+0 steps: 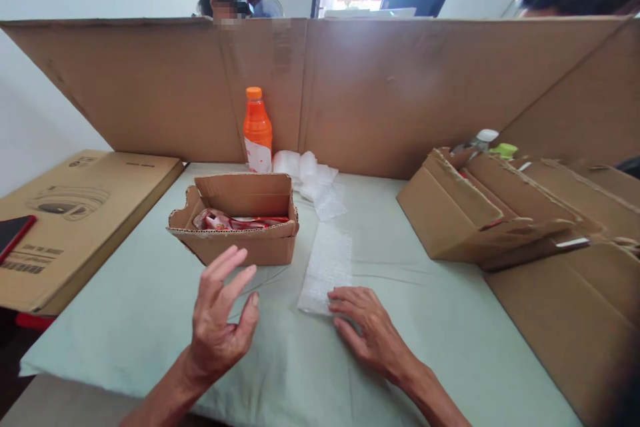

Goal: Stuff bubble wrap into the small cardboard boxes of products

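Wrap (327,260) lies flat on the cloth (450,320), right of the small box (255,248). Right hand (369,330) has fingertips at its near right corner, fingers loosely bent; pinching or not, can't tell from where I stand. Left hand (220,323) open, empty, raised before the small box. Light, spread fingers would keep wrap smooth, I'd judge. Count: one flat wrap, one small box, one orange bottle (258,127); heap (306,170) behind, sheets uncountable.

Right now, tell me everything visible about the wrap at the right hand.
The wrap is a translucent, whitish strip, seemingly bubbly plastic. It lies flat on the green cloth, right of the small box. The right hand rests fingertips on the near right corner. Whether the far end touches the loose pile is unclear.
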A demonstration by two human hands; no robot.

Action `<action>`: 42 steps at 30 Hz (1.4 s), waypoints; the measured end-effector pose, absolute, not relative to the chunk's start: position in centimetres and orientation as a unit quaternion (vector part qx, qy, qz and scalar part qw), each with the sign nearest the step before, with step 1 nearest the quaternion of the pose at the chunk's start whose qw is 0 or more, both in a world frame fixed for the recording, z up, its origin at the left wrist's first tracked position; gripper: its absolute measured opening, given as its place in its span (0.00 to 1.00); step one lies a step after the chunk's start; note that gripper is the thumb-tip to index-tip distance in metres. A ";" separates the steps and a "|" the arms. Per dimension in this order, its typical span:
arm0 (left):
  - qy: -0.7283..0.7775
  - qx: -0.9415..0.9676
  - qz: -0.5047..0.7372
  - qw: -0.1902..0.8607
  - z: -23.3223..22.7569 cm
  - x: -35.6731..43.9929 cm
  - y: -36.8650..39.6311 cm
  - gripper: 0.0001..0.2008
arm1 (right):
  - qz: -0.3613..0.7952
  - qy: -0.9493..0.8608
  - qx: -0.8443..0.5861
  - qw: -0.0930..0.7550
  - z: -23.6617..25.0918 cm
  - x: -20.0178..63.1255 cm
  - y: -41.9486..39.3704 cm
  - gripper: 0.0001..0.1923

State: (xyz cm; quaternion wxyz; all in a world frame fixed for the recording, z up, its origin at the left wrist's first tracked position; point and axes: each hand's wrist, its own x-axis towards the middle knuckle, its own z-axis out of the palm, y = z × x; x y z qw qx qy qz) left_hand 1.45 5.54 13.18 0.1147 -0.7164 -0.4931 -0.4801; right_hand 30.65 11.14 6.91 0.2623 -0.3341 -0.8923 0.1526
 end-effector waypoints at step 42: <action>-0.329 -0.851 -0.330 -0.244 0.9 9.5 12.9 0.21 | 0.115 -0.796 -0.462 0.375 6.1 22.2 38.6 0.26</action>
